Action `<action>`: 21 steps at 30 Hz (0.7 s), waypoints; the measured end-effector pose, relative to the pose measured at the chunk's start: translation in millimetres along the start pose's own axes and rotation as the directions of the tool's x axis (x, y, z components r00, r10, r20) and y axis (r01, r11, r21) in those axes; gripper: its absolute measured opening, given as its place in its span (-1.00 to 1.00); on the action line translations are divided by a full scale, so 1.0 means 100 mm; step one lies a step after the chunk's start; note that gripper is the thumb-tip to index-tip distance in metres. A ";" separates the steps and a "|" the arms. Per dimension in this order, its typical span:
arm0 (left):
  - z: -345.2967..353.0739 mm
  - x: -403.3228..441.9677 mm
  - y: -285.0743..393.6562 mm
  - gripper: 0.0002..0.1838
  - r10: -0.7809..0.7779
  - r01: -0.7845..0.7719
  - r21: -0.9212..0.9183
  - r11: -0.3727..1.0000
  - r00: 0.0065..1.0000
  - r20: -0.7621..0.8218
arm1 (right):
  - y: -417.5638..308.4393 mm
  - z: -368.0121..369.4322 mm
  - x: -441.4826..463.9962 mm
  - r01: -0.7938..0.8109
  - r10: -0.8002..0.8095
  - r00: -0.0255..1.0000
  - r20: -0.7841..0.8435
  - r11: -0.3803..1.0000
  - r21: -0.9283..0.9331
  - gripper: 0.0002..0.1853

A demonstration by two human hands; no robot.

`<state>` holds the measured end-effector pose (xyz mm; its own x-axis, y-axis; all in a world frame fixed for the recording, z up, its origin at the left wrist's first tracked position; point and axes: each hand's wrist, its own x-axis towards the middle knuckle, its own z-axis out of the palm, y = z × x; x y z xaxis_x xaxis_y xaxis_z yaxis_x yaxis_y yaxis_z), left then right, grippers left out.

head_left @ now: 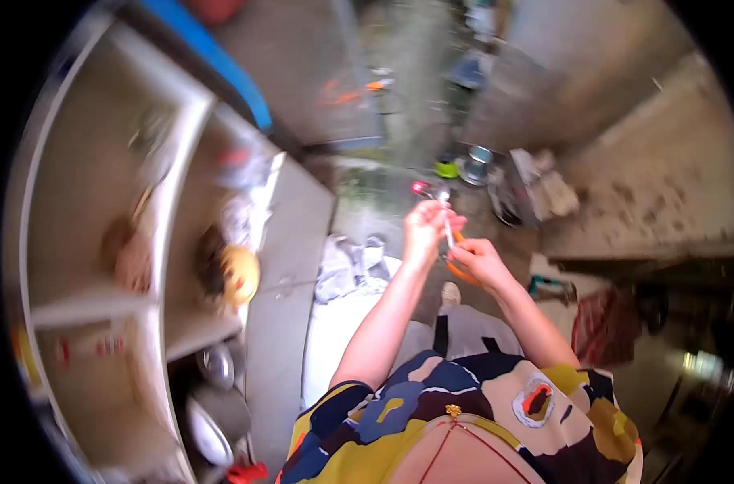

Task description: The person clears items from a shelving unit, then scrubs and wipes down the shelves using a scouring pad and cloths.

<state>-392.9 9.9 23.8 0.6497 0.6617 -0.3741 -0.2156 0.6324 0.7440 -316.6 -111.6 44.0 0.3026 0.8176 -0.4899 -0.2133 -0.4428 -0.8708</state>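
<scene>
What looks like a metal spoon (448, 230) lies in front of the person's chest, in the air above the floor, with its thin handle between the two hands. Its long axis runs nearly straight away from the body, the rounded shiny end farthest out and the handle's near end beside the right fingertips. The left hand (426, 230) is narrow, its fingers pinched around the upper handle, close below the rounded end. The right hand (477, 262) sits nearer the body and to the right of the handle; its fingers are curled closed around an orange thing (461, 273), which shows above and below the fingertips. Whether the right fingertips also touch the handle, I cannot tell. The left hand is thus nearer the rounded end, the right hand nearer the tail. Beyond both, well apart, a green thing (446, 169) stands just beside a metal container (477, 165).
</scene>
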 end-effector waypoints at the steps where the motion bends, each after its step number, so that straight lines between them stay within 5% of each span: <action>1: -0.14 -0.09 0.08 -0.90 0.031 -0.030 0.030 0.999 0.999 -0.029 | -0.07 0.15 -0.02 -0.029 0.030 0.999 0.016 0.999 -0.030 -0.76; 8: -1.25 -1.20 0.75 -0.86 0.185 -0.199 -0.013 0.980 0.931 -0.316 | -0.33 1.34 -0.08 -0.094 0.144 0.876 0.459 0.987 -0.129 -0.80; 11: -1.70 -1.72 0.89 -0.85 0.316 -0.288 0.132 0.949 0.825 -0.468 | -0.46 1.99 -0.26 -0.080 0.186 0.831 0.525 0.973 -0.218 -0.80; 15: -2.04 -2.02 1.02 -0.85 0.425 -0.379 0.195 0.905 0.767 -0.481 | -0.35 2.55 -0.15 -0.090 0.197 0.764 0.615 0.975 -0.201 -0.79; 21: -2.29 -2.35 1.14 -0.75 0.448 -0.296 0.338 0.893 0.652 -0.611 | -0.46 3.01 -0.23 -0.026 0.184 0.772 0.608 0.966 -0.259 -0.78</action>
<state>-737.3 18.6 69.5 -0.1184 0.9612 -0.2493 -0.1383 0.2326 0.9627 -593.7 0.4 107.5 -0.3708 0.7736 -0.5139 0.0264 -0.5443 -0.8385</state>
